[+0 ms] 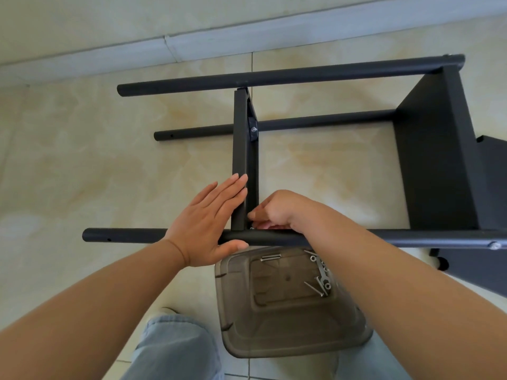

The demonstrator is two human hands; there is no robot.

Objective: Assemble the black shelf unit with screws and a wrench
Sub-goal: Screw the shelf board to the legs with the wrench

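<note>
Directly below you, at the bottom centre of the frame, a smoky translucent plastic bin (290, 333) stands on the tiled floor (82, 165) between your jean-clad knees (175, 349). Loose screws (312, 287) and a flat wrench (321, 281) lie in its right part.

Above the bin, the black shelf unit (436, 160) lies on its side across the centre and right of the frame. Its near tube (126, 236) runs left to right at mid-height.

Your left hand (211, 220) is flat, with straight fingers pressed against the left face of the upright middle shelf panel (241, 149) and the thumb under the near tube.

Your right hand (277, 212) is curled, with fingertips pinched at the corner where the panel meets the near tube. What it pinches cannot be told; a small metal part shows just beneath the fingertips.
</note>
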